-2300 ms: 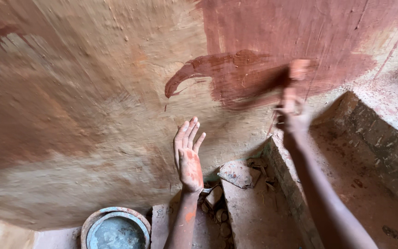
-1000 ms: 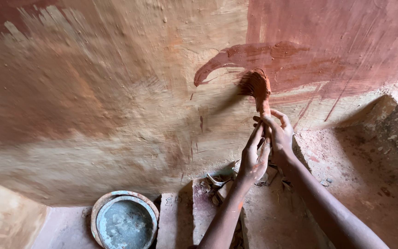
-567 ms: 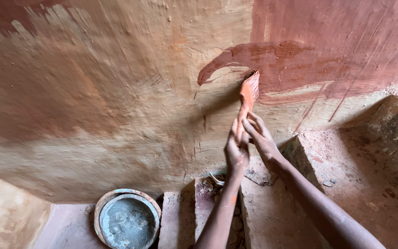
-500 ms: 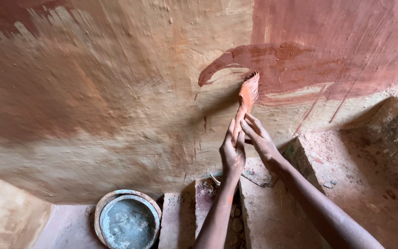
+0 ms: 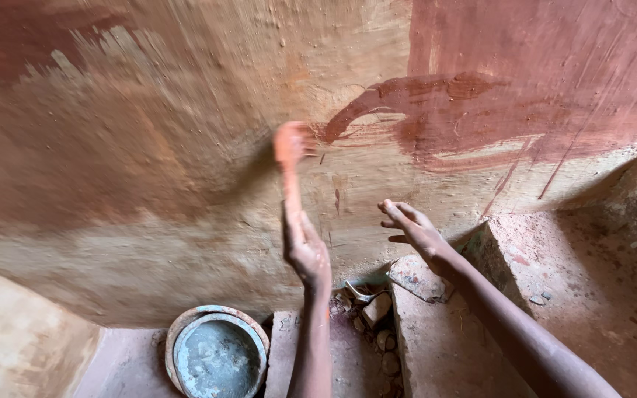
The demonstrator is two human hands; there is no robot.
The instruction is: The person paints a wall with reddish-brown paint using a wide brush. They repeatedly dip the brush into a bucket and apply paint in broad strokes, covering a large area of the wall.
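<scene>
Red-brown wash covers the upper right of the mud wall (image 5: 149, 184), and a curved wet stroke (image 5: 407, 96) of it reaches leftward into the bare tan plaster. The left hand (image 5: 305, 247) is closed around the handle of a paint-soaked brush (image 5: 289, 147), thumb and fingers wrapped tight near its lower end. The brush head is blurred, sitting at about twelve o'clock from that hand, right at the wall and just left of the tail of the curved stroke. Whether the bristles touch the plaster cannot be told through the blur.

The right hand (image 5: 411, 228) is empty, fingers spread and loosely curled, palm toward the wall, hovering near it at about three o'clock from the left hand. It holds nothing and does not clearly touch the surface.

By the look of it, the step in hand is spreading the red coat leftward across unpainted plaster. My read is that the next stroke calls for firm, even pressure and an overlap with the wet edge at one o'clock, so no tan gap stays between.

Down at seven o'clock from the left hand, a round metal basin (image 5: 217, 357) sits on the floor, and broken bricks (image 5: 377, 309) lie at the wall's foot between the arms.
</scene>
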